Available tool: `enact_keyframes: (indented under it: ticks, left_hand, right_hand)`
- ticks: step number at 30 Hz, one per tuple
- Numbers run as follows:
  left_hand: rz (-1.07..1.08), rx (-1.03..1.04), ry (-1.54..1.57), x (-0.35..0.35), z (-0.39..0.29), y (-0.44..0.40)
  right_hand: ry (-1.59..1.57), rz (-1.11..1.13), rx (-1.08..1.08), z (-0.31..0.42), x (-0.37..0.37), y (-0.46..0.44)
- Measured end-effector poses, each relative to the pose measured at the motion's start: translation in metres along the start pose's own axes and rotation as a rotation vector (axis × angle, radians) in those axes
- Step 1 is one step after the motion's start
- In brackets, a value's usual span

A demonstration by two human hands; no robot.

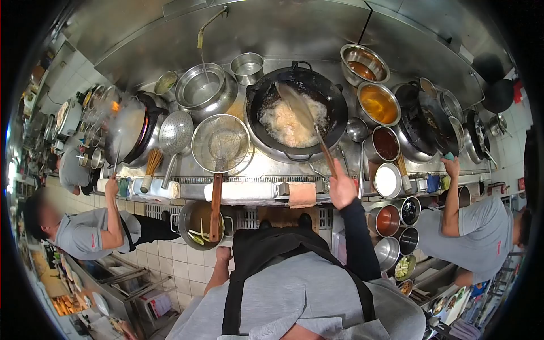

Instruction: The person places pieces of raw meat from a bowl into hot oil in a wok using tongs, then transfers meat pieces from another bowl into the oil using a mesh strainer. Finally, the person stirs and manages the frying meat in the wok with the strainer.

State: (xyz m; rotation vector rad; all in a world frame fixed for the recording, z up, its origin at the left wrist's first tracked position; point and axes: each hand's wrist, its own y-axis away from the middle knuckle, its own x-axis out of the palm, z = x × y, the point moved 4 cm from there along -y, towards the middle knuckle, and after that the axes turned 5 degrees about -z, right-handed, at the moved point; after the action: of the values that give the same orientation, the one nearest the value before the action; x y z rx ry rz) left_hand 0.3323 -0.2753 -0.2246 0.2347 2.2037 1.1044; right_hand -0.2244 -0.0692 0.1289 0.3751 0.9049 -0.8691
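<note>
Head view: the person's right hand point(342, 186) reaches over the steel desk point(262, 168), its grip wrapped around the wooden handle of a long wok utensil point(294, 106); the broad metal head is too blurred to call ladle or turner. That head is over the black two-handled wok point(335, 106), just above or against the pale frying food point(286, 122), which sits in the middle of the wok amid foaming oil. The left hand point(224, 255) hangs low beside the large pot point(183, 220) holding green strips point(198, 235); its fingers look curled, but whether that grip has hold of anything I cannot tell

As for progress, the food is already in the oil and bubbling briskly, so the frying seems well under way. Its surface reads pale to light golden, which suggests the browning is only partial, though foam and blur make that uncertain. Lifting out is not done: the main mass lies in the wok, while the wire strainer point(226, 127), with its wooden handle jutting past the desk's front edge, and the perforated skimmer point(176, 131) rest apart to the left, neither one held by the right hand
</note>
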Motion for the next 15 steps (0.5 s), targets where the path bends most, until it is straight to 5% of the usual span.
enact_keyframes:
  ticks: [1,4,9,15]
  left_hand:
    - [0.025,0.023,-0.002,0.003,-0.003,-0.003]
    - [0.016,0.050,-0.016,0.010,-0.017,0.004]
    - [-0.017,0.125,0.034,0.014,-0.029,0.025]
    - [-0.016,0.128,-0.217,0.011,-0.004,0.032]
  right_hand:
    - [0.014,0.091,0.087,-0.011,0.017,-0.013]
    - [-0.058,-0.156,-0.081,-0.007,0.019,-0.027]
    - [-0.243,-0.220,-0.112,0.014,-0.025,-0.007]
    - [-0.038,0.019,0.001,-0.018,0.027,-0.038]
